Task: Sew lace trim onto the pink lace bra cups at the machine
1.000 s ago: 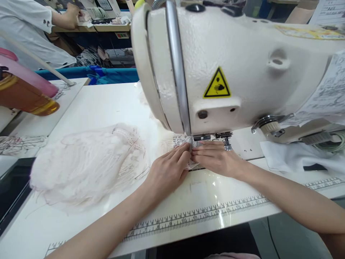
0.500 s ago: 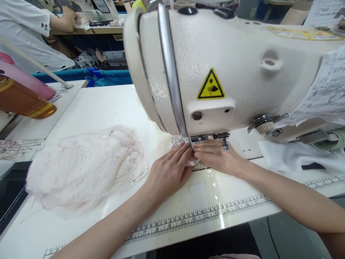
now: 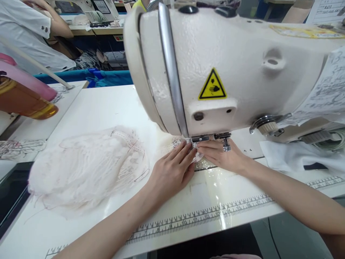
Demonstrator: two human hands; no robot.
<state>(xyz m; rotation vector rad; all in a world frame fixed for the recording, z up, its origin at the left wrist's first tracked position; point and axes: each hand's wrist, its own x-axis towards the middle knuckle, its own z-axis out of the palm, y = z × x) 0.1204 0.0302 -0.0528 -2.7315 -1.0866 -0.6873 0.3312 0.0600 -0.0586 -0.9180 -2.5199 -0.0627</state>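
Observation:
Under the head of a white sewing machine lies a small piece of pale lace fabric, mostly covered by fingers. My left hand rests flat on its left part, fingers stretched toward the needle area. From the other side my right hand holds the lace's right edge between thumb and fingers, just beneath the presser mechanism. The needle itself is hidden behind the machine head and fingers. Left of my left hand sits a crumpled heap of sheer pale-pink lace fabric on the white table.
A printed ruler strip runs along the table's front edge. White cloth lies at the right. An amber bottle and a pink bottle stand at the left. Beyond, a person in a white shirt sits at another table.
My left hand's fingers have shifted slightly right over the lace, and a little more lace shows between the hands. The co-worker's hand has lifted from the far table.

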